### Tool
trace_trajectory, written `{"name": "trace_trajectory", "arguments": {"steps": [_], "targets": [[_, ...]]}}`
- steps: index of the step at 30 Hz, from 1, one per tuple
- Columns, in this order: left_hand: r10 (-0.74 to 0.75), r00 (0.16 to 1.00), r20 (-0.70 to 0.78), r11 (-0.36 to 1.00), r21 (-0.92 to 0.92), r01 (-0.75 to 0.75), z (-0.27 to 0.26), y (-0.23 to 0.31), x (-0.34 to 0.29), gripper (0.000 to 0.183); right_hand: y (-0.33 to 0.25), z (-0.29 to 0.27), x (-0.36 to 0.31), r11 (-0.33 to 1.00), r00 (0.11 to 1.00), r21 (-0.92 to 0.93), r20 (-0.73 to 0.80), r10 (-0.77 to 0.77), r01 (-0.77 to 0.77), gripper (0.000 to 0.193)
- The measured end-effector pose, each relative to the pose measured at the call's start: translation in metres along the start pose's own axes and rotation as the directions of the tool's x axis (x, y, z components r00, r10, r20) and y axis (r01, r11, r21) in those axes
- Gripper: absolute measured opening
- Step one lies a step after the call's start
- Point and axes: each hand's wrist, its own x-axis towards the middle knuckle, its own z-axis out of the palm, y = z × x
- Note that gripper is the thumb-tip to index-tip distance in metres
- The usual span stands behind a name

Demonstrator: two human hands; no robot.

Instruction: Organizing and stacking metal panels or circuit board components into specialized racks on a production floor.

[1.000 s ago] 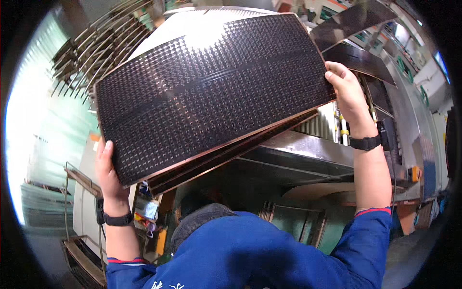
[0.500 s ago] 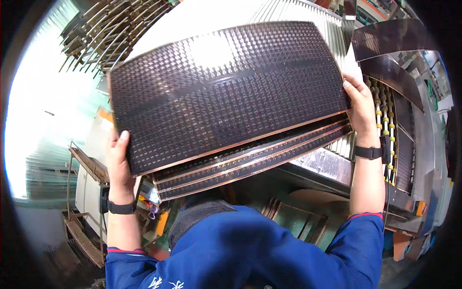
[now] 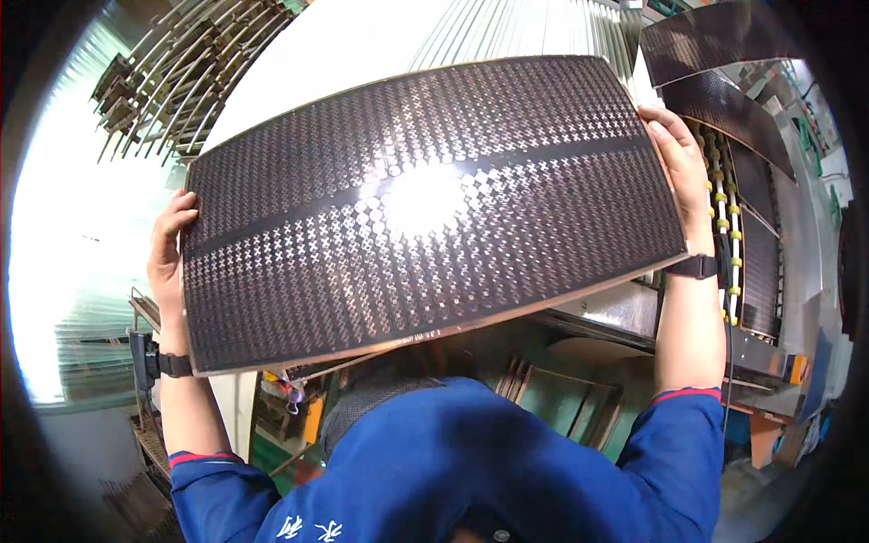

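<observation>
A large dark circuit board panel (image 3: 299, 271), covered in rows of small repeated marks and edged in copper colour, spans the space between my hands. My left hand (image 3: 170, 240) is closed on its left edge, with fingertips over the face. At the upper part of the right edge, my right hand (image 3: 681, 167) grips it too. The panel slants, its right end higher in the picture, and a bright glare covers its middle. Beneath its lower edge, a sliver of another board (image 3: 335, 364) shows; the rest of that is hidden.
A rack of metal rods (image 3: 195, 68) stands at the far left. On the right are a conveyor with yellow rollers (image 3: 727, 226) and dark curved-looking panels (image 3: 724, 113). A ribbed white rack (image 3: 552, 32) lies beyond the panel. A metal ledge (image 3: 625, 312) is below its right side.
The panel has swung so its face turns more toward me, and glare has moved to its middle. My left hand has shifted left and slightly up. The boards beneath are now mostly covered.
</observation>
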Motion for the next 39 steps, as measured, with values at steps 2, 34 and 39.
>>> {"name": "trace_trajectory", "arguments": {"steps": [2,34,39], "targets": [[0.049,0.999,0.014,0.956,0.29,-0.051,0.003,-0.001,-0.005,0.041,-0.004,0.01,-0.002,0.985,0.993,0.14,0.082,0.09,-0.1,0.036],[-0.023,0.993,0.12,0.815,0.577,-0.051,0.038,-0.037,-0.013,0.046,0.01,0.042,-0.007,0.606,0.97,-0.777,0.24,0.035,0.17,0.046],[0.012,0.993,0.118,0.822,0.565,-0.077,0.05,-0.036,-0.028,0.053,0.011,0.043,-0.007,0.621,0.971,-0.767,0.237,0.039,0.162,0.046]]}}
